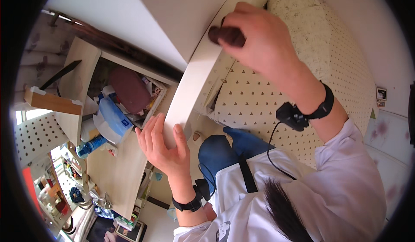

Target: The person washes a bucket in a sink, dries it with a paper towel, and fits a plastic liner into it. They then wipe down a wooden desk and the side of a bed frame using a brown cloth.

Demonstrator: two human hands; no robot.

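My right hand (263, 39) is closed around a bunched dark brown cloth (231, 36), blurred by motion. The cloth lies against the upper part of a long, narrow white board (196, 75), which curves across the middle of the view. Lower down, my left hand (166, 144) rests at the board's near end, fingers spread along its edge and thumb apart, with nothing held. Black straps with small devices and cables circle both wrists.
A bed with a heart-patterned cover (259, 90) lies right of the board. To the left, a wooden desk (114, 177) has an open cubby holding a maroon pouch (129, 88), a blue-and-white packet (113, 116) and a blue bottle (91, 147). A white wall (173, 8) stands behind.
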